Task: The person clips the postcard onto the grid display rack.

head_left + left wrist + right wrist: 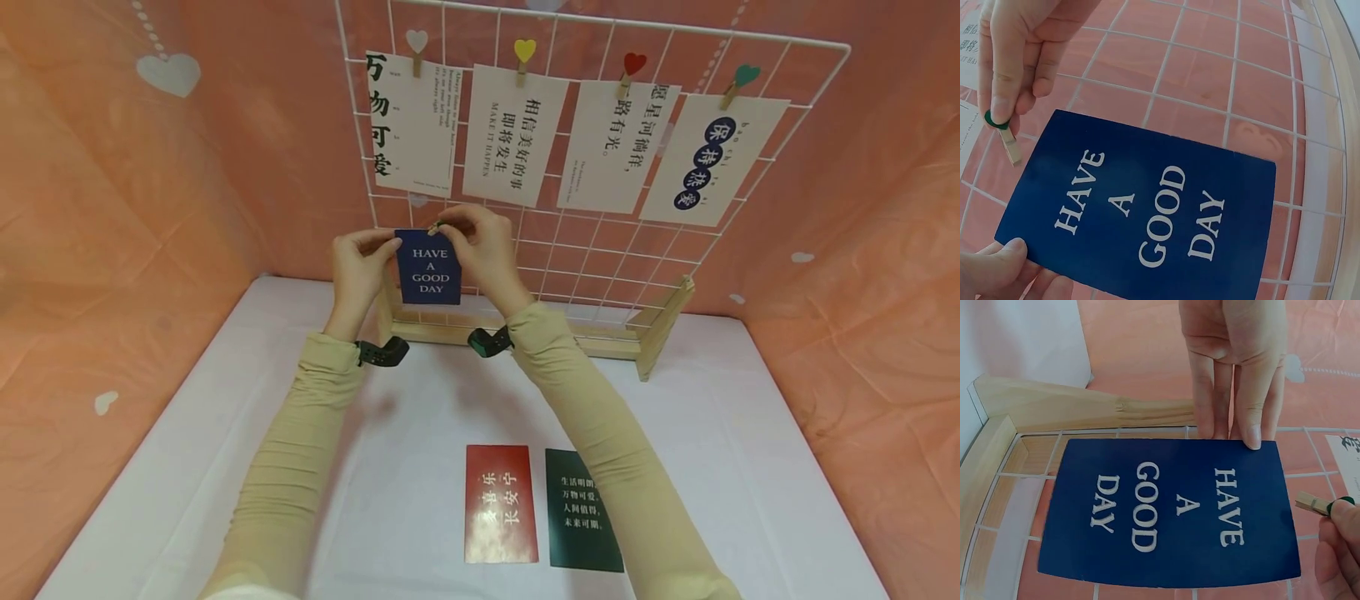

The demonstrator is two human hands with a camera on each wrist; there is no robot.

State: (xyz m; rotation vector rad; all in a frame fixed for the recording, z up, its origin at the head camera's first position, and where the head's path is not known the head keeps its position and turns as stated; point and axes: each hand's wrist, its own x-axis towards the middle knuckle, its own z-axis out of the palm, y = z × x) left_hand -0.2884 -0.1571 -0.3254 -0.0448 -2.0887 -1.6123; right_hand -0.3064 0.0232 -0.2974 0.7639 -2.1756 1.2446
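A dark blue card (429, 267) printed "HAVE A GOOD DAY" is held upright against the lower left part of a white wire grid (592, 250). My left hand (358, 271) pinches the card by its upper left edge, thumb in front and fingers behind. In my right hand (486, 250) a small wooden clothespin (1009, 147) with a green top is pinched between thumb and fingertips. The clothespin (1313, 503) points at the card's top edge, with a small gap between them in the right wrist view.
Four cards hang above on heart-topped clothespins, among them a white card (514, 137) under a yellow heart. A red card (500, 504) and a dark green card (577, 533) lie on the white table (405, 500). Wooden feet (663, 325) support the grid.
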